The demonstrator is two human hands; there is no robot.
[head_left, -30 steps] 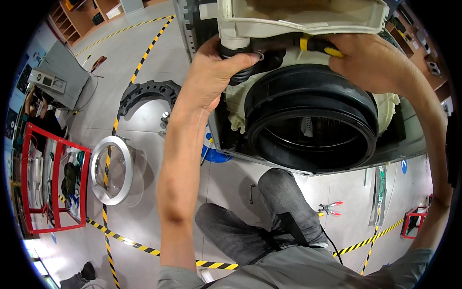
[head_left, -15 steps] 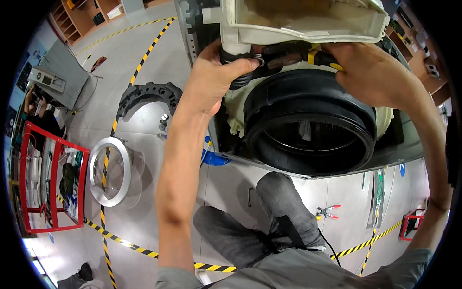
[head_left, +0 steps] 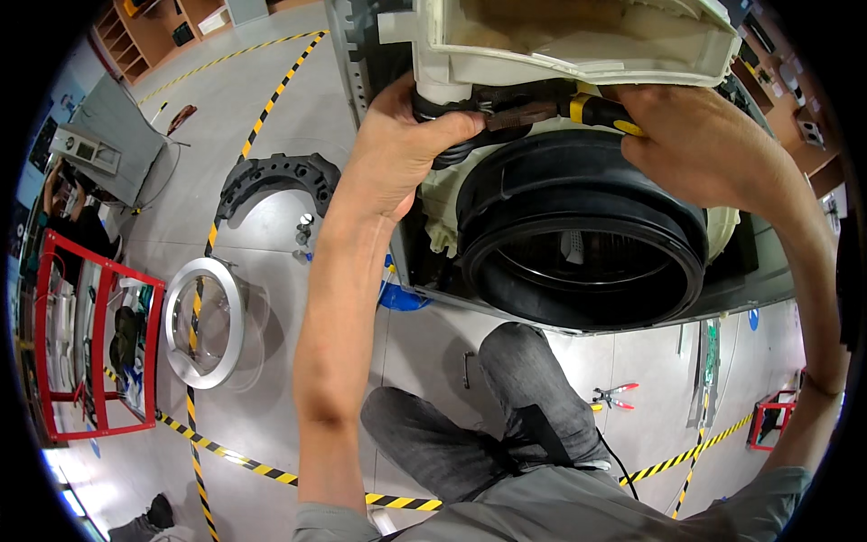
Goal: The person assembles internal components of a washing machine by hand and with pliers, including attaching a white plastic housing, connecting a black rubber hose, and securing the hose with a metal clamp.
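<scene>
My left hand [head_left: 390, 154] is wrapped around a black rubber hose [head_left: 452, 157] that sits on the spout of a cream plastic drawer housing [head_left: 578, 70]. Its thumb presses near a small wire clamp [head_left: 486, 107] on the hose. My right hand [head_left: 700, 140] grips pliers [head_left: 591, 111] with yellow-and-black handles. Their dark jaws point left and meet the clamp by my left thumb; whether they bite on it I cannot tell. Below both hands lies the round black rubber door gasket [head_left: 582, 181] of an opened washing machine.
On the floor to the left are a dark curved counterweight [head_left: 280, 176], a round silver-rimmed door [head_left: 233, 321] and a red-framed cart [head_left: 101, 343]. A wrench [head_left: 466, 369] and red-handled pliers [head_left: 616, 396] lie near my knees. Another person [head_left: 77, 226] works at far left.
The pliers have tilted and shifted slightly left, with my right hand a little lower. The drawer housing has moved very slightly right. My left hand keeps its hold on the hose.
</scene>
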